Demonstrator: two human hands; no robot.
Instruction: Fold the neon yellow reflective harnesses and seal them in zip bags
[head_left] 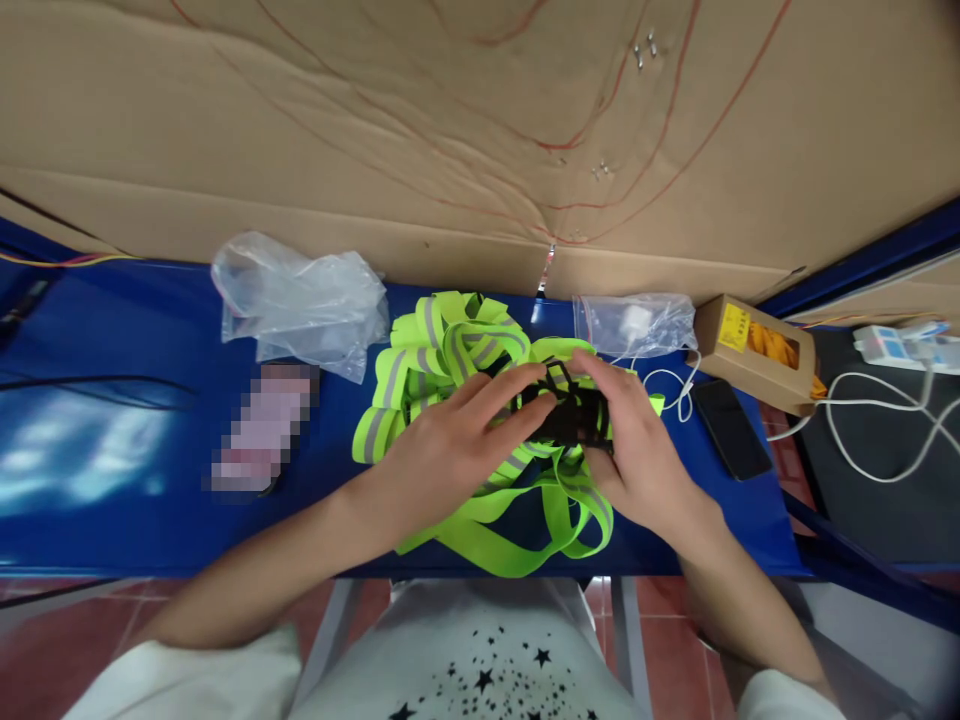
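A heap of neon yellow-green straps (397, 375) with grey reflective stripes lies on the blue table. Black plastic pieces that look like buckles (574, 415) are held above its right side. My right hand (637, 435) is closed around them, thumb below and fingers over the top. From the left, my left hand (472, 430) reaches across the straps, its fingertips pinched against the black pieces. A loop of strap hangs below the hands toward the table's near edge. My fingers hide part of the buckles, so their exact shape is unclear.
Clear plastic bags (307, 305) lie at the back left, near a blurred-out phone-like object (266, 430). To the right are a small clear bag (637, 322), a black phone (731, 428), a cardboard box (757, 350) and white cables (862, 475). A cardboard wall (375, 120) stands behind.
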